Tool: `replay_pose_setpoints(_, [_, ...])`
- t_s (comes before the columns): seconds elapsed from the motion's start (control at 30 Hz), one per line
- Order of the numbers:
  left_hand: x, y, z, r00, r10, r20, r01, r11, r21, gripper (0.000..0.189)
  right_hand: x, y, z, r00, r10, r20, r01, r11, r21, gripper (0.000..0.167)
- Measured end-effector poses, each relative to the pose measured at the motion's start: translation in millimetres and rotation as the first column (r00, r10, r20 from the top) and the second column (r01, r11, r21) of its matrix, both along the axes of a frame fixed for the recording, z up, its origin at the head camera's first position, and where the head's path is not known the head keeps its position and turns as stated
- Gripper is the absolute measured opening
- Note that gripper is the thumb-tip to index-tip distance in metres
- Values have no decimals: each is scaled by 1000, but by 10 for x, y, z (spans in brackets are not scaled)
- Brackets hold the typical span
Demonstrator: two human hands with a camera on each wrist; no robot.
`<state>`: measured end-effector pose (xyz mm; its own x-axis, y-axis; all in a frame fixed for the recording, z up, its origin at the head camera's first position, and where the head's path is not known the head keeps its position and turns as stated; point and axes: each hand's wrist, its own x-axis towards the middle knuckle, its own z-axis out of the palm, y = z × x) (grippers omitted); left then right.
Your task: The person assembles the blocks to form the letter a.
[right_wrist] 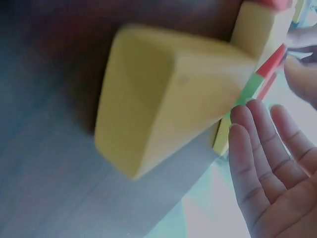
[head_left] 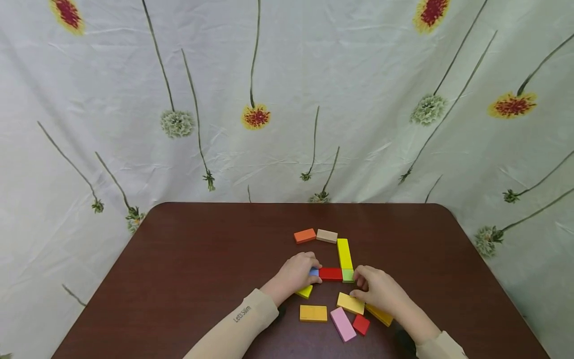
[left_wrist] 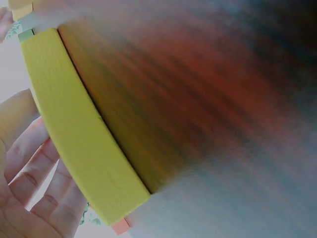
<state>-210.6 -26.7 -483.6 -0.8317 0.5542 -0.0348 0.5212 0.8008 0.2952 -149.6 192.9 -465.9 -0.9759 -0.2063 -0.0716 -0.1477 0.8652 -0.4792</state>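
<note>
In the head view, my left hand [head_left: 298,271] has thumb and fingers on either side of a blue block [head_left: 314,272], pinching it at the left end of a row. Right of it in that row lie a red block [head_left: 331,274] and a light green block [head_left: 348,275]. My right hand [head_left: 381,288] is beside the green block, its fingers loosely bent and holding nothing; whether a fingertip touches the block I cannot tell. A long yellow block [head_left: 345,253] extends back from the green one. In the left wrist view, a yellow block [left_wrist: 84,129] hides part of the left fingers.
An orange block [head_left: 305,236] and a beige block [head_left: 327,236] lie at the back. Nearer are yellow-orange blocks [head_left: 313,313], a pink block [head_left: 343,324] and a small red block [head_left: 360,324]. The dark brown table [head_left: 202,259] ends before a flowered cloth [head_left: 287,149].
</note>
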Motion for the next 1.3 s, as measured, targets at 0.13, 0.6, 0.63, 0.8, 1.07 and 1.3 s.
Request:
replay_pose_setpoints(0.13, [-1, -6, 4, 1000, 3, 3, -3, 1000, 0, 35, 76, -24, 36, 995, 102, 21, -102, 995, -2, 30])
replay_pose_setpoints(0.6, [24, 1, -9, 1000, 10, -6, -10, 1000, -7, 34, 152, -138, -15, 987, 151, 58, -155, 986, 67, 32])
replay_pose_setpoints(0.63, [21, 0, -11, 1000, 10, -7, -11, 1000, -6, 34, 152, -144, -14, 988, 145, 60, -149, 986, 69, 31])
replay_pose_setpoints(0.8, [16, -2, -14, 1000, 6, -12, -7, 1000, -8, 34, 152, -186, 12, 995, 73, 63, -77, 995, 65, 31])
replay_pose_setpoints(1.07, [-4, -4, -6, 1000, -1, -12, 1, 1000, -5, 34, 163, -238, 11, 994, -104, 31, 102, 993, 56, 36])
replay_pose_setpoints(1.3, [-1, -11, -2, 1000, -12, -18, 12, 1000, 6, 33, 204, -291, -21, 976, -216, 25, 214, 975, 62, 44])
